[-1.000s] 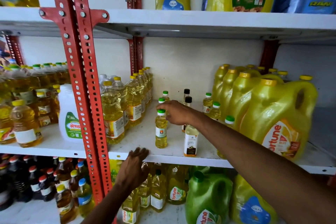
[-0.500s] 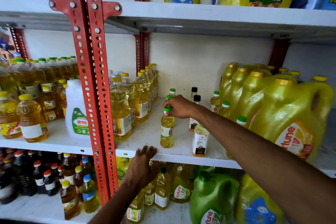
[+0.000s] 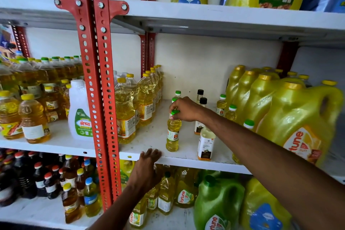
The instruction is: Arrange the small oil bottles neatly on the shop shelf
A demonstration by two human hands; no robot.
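My right hand [image 3: 184, 109] grips the green cap of a small yellow oil bottle [image 3: 173, 134] that stands upright on the white middle shelf [image 3: 149, 140]. Two more green-capped small bottles [image 3: 177, 95] stand in a line behind it. A white-labelled small bottle [image 3: 205, 143] stands to its right under my forearm, with two black-capped ones [image 3: 201, 97] further back. Three other small green-capped bottles [image 3: 231, 113] sit beside the big jugs. My left hand [image 3: 146, 166] rests flat on the shelf's front edge, fingers spread, holding nothing.
Tall yellow-capped oil bottles [image 3: 134, 104] fill the shelf's left side by a red slotted upright [image 3: 97, 84]. Large yellow Fortune jugs [image 3: 291, 117] crowd the right. A white jug [image 3: 79, 112] stands left of the upright. The shelf below holds more bottles and a green jug [image 3: 218, 200].
The view has shifted slightly. My right hand stays on the small bottle's cap and has closed more tightly over it; the bottle stands in about the same spot. My left hand stays at the shelf edge.
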